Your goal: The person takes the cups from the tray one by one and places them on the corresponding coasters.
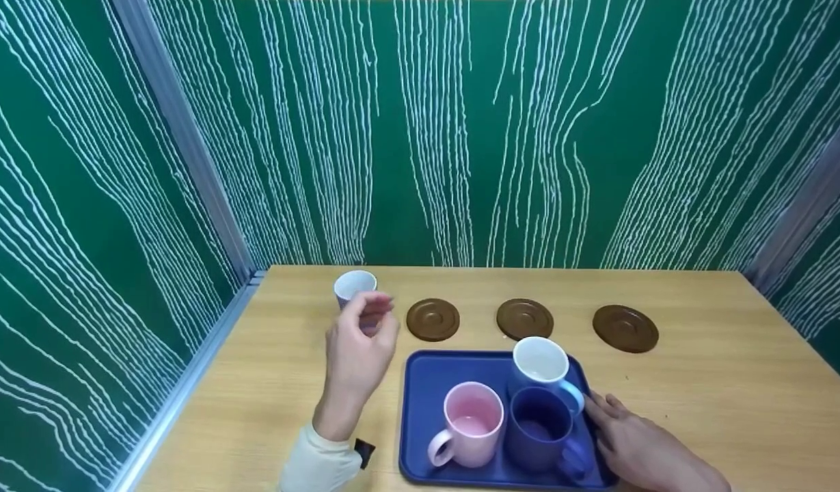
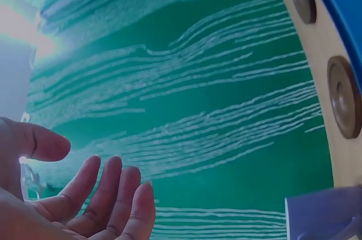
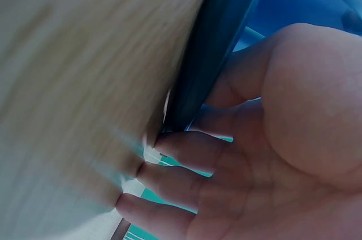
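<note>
My left hand [image 1: 361,345] hovers over the left of the table, thumb and fingers loosely bent with nothing between them. Just beyond it stands a pale lavender cup [image 2: 322,214], its white inside showing from above. At the right side of a blue tray [image 1: 426,372], my right hand [image 1: 635,437] rests with fingers extended. In the right wrist view, its fingertips meet the tabletop beside the tray's edge. On the tray stand a pink mug [image 1: 473,430], a light blue mug [image 1: 541,362] and a dark blue mug [image 1: 539,437].
Three round brown coasters lie in a row behind the tray: a left one [image 1: 433,320], a middle one [image 1: 525,318] and a right one [image 1: 625,329]. Green walls with white wavy lines surround the wooden table [image 1: 255,410] at the back and sides.
</note>
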Tool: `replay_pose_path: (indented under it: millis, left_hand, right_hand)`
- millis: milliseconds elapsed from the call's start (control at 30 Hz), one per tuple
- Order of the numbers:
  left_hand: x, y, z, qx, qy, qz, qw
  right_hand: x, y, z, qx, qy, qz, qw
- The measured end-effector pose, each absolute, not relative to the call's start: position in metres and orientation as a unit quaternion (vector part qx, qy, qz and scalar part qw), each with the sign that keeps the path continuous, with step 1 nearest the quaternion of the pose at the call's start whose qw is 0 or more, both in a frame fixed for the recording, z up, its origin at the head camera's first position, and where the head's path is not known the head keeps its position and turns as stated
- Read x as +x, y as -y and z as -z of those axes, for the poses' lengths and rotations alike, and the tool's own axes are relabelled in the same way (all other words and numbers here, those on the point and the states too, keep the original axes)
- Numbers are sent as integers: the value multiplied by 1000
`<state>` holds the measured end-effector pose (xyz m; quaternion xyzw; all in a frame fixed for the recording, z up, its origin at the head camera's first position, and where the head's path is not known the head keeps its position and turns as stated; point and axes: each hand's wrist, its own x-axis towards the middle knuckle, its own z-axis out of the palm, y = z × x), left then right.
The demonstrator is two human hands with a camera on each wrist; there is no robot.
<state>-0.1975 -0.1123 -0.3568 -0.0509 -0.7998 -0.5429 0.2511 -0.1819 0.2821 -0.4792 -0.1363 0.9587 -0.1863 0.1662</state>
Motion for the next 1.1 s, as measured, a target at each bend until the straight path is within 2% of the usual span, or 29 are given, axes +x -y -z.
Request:
replay_pose_path:
  millis: [167,433,867,1100]
  left_hand:
    - [-187,106,367,-75,819,520,233]
    - [-170,102,392,-102,852,481,183]
    - [-147,102,423,-126,862,492,15]
    - [-139,102,430,-121,864,489,-32]
  right_hand:
    - [-184,-281,480,-131,-963,186,146]
    - [-186,-283,477,-117,-961,185,168]
    - [-185,-286,477,-122,-963,180,162]
    - [-187,-283,481,-123,-960,187,170]
